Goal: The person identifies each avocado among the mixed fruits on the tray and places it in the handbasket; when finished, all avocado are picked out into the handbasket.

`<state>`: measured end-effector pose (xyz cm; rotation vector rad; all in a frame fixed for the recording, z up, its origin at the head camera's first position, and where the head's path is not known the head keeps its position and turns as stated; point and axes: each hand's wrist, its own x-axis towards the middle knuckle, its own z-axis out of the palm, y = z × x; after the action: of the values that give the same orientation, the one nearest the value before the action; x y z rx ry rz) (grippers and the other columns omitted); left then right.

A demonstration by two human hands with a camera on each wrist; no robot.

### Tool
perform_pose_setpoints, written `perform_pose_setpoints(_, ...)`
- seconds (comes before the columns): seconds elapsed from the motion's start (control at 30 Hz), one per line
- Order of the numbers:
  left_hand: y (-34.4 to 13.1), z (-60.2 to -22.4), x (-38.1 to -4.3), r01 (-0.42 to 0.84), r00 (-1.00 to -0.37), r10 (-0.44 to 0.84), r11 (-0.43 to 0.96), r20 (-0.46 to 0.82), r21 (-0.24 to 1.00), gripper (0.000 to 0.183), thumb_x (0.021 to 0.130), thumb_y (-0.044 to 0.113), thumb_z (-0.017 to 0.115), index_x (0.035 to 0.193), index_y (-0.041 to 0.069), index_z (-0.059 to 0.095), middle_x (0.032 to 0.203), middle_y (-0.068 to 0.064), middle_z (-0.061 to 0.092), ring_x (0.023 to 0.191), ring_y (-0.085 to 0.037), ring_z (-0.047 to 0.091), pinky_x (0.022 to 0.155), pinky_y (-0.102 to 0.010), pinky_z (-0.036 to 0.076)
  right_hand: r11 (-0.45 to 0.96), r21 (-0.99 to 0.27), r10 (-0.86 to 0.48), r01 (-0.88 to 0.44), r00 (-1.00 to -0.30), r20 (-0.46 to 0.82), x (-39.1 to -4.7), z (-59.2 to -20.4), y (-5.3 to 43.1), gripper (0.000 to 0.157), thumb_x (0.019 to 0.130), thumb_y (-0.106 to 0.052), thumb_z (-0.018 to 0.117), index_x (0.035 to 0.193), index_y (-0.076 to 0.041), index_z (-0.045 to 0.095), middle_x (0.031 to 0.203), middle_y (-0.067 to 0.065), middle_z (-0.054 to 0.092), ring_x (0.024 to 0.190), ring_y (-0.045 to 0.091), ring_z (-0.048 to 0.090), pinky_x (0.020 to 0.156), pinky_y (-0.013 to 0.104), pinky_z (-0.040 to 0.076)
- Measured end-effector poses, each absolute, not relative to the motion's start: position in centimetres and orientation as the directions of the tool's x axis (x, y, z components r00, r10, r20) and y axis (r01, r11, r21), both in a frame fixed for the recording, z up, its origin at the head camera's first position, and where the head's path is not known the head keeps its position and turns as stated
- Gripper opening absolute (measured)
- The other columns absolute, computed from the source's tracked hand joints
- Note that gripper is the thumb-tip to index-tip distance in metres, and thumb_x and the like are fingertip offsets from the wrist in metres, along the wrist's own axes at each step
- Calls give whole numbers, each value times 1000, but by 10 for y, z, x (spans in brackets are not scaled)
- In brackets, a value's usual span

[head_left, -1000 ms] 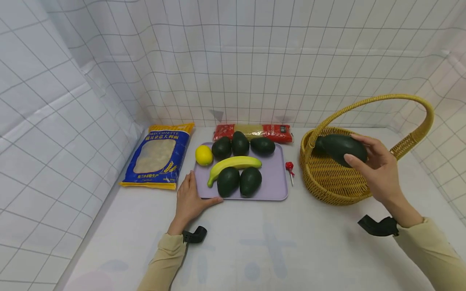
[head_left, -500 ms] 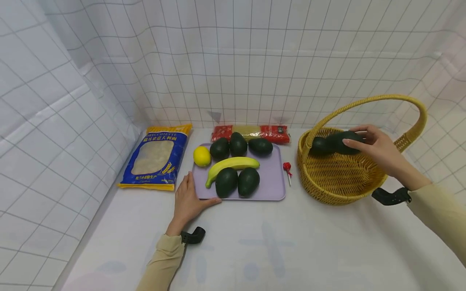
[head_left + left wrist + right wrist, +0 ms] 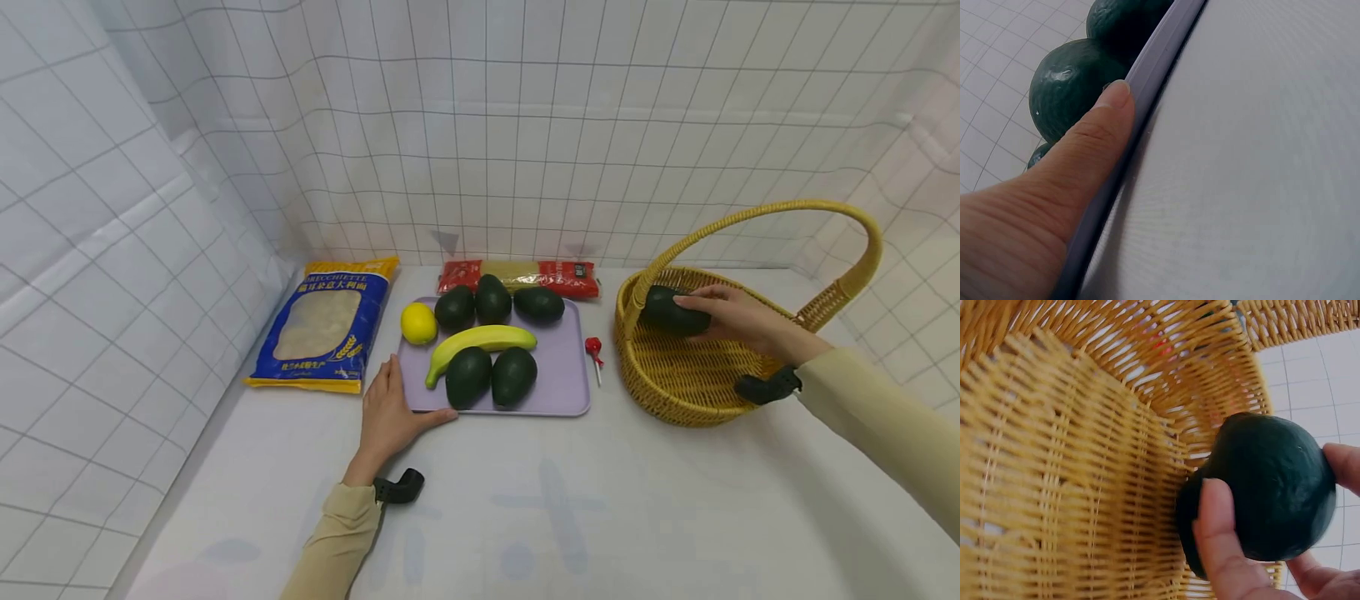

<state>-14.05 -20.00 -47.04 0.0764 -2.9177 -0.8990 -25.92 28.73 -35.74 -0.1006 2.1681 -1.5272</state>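
My right hand [image 3: 731, 315] grips an avocado [image 3: 671, 312] inside the wicker basket [image 3: 633, 367], near its back left side. In the right wrist view, fingers and thumb are round the held avocado [image 3: 1275, 487]; part of another dark avocado [image 3: 1190, 519] shows behind it, low against the wicker. My left hand [image 3: 386, 425] rests at the front left corner of a lilac tray [image 3: 558, 379], fingers along its left side. The thumb [image 3: 1094, 134] lies straight along the front rim. On the tray are several avocados [image 3: 513, 377], a banana [image 3: 487, 337] and a lemon [image 3: 418, 323].
A blue bag of orecchiette [image 3: 318, 325] lies left of the tray. Behind it is a red-ended pasta packet [image 3: 517, 277]. A red lollipop [image 3: 594, 346] lies between tray and basket. The tall basket handle [image 3: 787, 207] arches over the right arm's side.
My right hand has lowered the avocado into the basket and moved left with it, toward the basket's back left side. The left hand has stayed at the tray corner.
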Motion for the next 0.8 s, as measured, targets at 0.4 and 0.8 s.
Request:
perform_pose_setpoints(0.4,-199,-472,-141,-25,-995,-75,831,69,556,132,62,63,79,150,-3,6,152,-27,13,136,-42,16,111,-55,9,270,-896,-387,351,-813,-435,-261,-374,271,65,100,-30,49,137,13,17,134,30,26,108,29,54,95,45,45)
perform_pose_setpoints(0.8,-199,-471,-141,-16,-994,-75,832,84,554,132,61,61,80,150,-4,7,151,-28,14,136,-43,17,111,-55,10,216,-870,-353,443,-795,-493,-259,-377,263,85,100,-34,49,143,16,-3,149,34,1,133,41,29,94,38,45)
